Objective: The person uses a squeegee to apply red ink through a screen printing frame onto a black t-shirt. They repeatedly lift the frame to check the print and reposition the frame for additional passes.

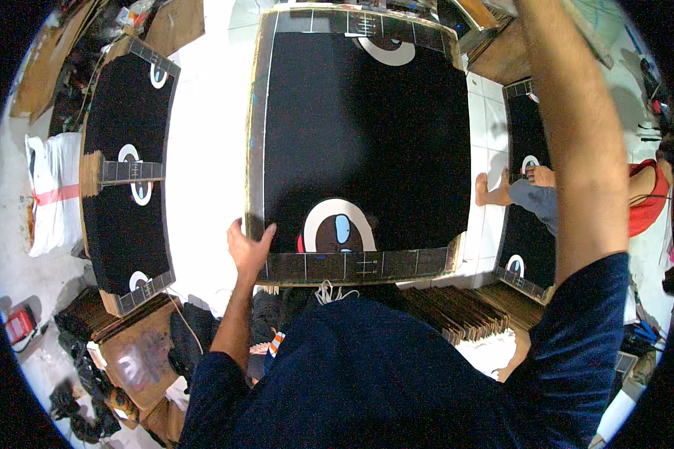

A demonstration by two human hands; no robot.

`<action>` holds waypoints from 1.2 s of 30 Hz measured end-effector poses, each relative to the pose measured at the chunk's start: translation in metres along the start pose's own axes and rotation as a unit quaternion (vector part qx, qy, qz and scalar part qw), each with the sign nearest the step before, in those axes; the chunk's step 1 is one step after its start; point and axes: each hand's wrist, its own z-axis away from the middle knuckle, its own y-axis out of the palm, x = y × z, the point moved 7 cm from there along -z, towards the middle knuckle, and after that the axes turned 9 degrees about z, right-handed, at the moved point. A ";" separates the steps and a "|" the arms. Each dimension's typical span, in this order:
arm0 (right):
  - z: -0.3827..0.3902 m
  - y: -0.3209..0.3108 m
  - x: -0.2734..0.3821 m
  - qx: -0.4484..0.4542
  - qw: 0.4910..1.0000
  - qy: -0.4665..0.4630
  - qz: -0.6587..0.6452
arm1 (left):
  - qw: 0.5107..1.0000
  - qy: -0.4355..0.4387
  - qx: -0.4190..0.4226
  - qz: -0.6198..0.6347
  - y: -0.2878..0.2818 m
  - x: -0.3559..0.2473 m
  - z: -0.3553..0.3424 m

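Touching panel [367, 150] at left edge, left fingers [237, 232] spread, grip unclear, right hand unseen

Head-worn fisheye, facing down, near black panel [374, 142]

A red-banded white sack [56, 224] and a red box [20, 325] lie at far left.

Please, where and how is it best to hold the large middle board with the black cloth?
Probably by the left rim of the board, coming from the left: thumb on top, fingers along its outer side. That rim is long and bare beside the black cloth, and the left hand is at its near end.
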 end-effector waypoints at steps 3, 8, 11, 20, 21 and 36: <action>0.057 -0.007 -0.009 -0.047 0.997 -0.019 -0.058 | 0.975 0.074 0.018 0.209 -0.010 -0.114 -0.059; 0.192 0.006 -0.038 -0.079 0.993 -0.075 -0.044 | 0.539 -0.007 0.221 0.813 -0.007 -0.295 -0.115; 0.274 0.033 -0.066 0.025 0.988 -0.014 -0.150 | 0.488 -0.278 0.098 0.821 0.046 -0.288 -0.106; 0.282 0.216 -0.107 0.337 0.922 -0.171 -0.082 | 0.871 -0.179 -0.029 0.456 0.134 -0.168 -0.088; 0.277 0.239 -0.106 0.336 0.920 -0.184 -0.079 | 0.930 -0.014 -0.066 0.362 0.121 -0.177 -0.094; 0.271 0.310 -0.104 0.461 0.811 -0.359 0.015 | 0.962 0.272 -0.006 0.032 0.144 -0.192 -0.104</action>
